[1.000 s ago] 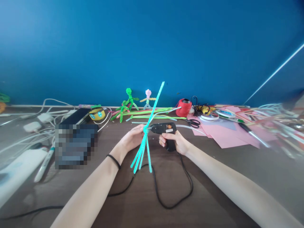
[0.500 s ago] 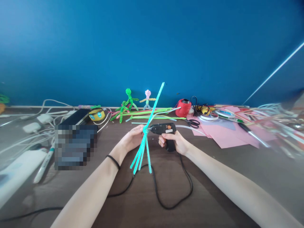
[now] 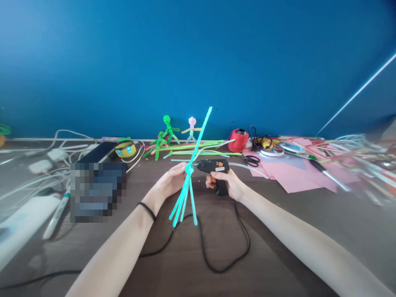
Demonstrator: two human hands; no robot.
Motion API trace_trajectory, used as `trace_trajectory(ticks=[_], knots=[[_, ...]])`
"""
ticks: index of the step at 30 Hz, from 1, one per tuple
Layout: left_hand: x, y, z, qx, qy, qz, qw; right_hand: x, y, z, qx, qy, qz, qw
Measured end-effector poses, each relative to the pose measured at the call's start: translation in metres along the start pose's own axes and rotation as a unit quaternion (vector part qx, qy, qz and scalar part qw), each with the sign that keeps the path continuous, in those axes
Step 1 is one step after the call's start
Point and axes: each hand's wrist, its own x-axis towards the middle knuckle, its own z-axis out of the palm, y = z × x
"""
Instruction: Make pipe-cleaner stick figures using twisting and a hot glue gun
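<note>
My left hand is closed on a bundle of turquoise pipe cleaners, pinched at the knot where the strands are twisted together. One long strand rises up and to the right; several shorter ends hang down toward the table. My right hand grips the handle of a black glue gun, held level with its nozzle pointing left and touching the knot. The gun's black cord loops over the brown table below my hands.
Green and pastel pipe-cleaner figures stand by the blue wall, with loose pipe cleaners lying in front. A red spool, scissors and pink paper lie to the right. White cables and chargers crowd the left.
Almost nothing has moved. The glue gun has shifted very slightly to the right and the bundle has tilted a little.
</note>
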Motion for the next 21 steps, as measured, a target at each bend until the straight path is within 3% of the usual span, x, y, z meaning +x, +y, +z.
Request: trace_trajectory(ticks=[7, 12, 17, 21], knots=[[0.0, 0.0, 0.0, -0.008, 0.001, 0.007, 1.0, 0.006, -0.001, -0.005, 0.062, 0.126, -0.001, 0.99], [0.001, 0.0, -0.002, -0.006, -0.004, 0.013, 1.0, 0.012, -0.001, -0.012, 0.095, 0.154, 0.033, 0.983], [0.001, -0.001, -0.003, -0.006, -0.004, 0.008, 1.0, 0.013, 0.004, -0.015, -0.067, 0.171, -0.011, 0.983], [0.0, -0.001, -0.001, -0.009, -0.002, 0.009, 1.0, 0.011, 0.005, -0.017, -0.296, 0.185, -0.023, 0.937]])
